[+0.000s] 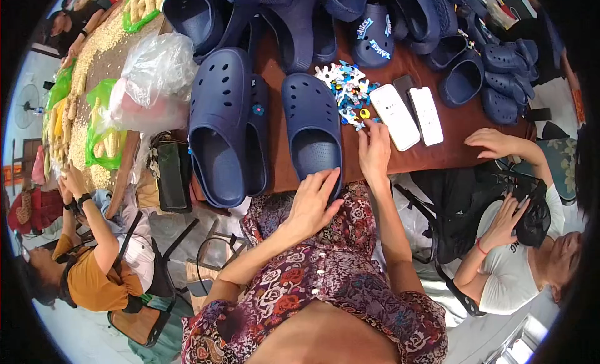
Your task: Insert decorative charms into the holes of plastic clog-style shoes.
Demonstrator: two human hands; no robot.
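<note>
A brown worktop (456, 129) seen from above, crowded with navy foam clogs. At the far left lie green bags of pale corn cobs (103, 136) and a crumpled clear plastic bag (153, 76), soft and shiny. Next, a large navy clog (219, 123) with round vent holes sits beside its partner, which stands on edge. To the right of these lies a single navy clog (311, 129), smooth, rounded and matte, its heel opening at the near edge of the worktop. The person's left hand (312, 201) rests on that near rim, fingers together and lying flat on the foam rather than clamped on it. Just to the right, the right hand (374, 152) reaches toward a heap of small shoe charms (347, 92), hard, glossy pieces in blue, white and yellow; its fingers are close together with the tips at the heap's near edge, and whether they pinch a charm cannot be told. The step in hand looks like picking a charm to fit into the clog; it would go best with the left hand pressing the shoe steady while one charm alone is pinched cleanly by its edge. Further right lie two white flat rectangular devices (409, 117), then more navy clogs (500, 76) piled at the far right. Other people sit at both sides.
</note>
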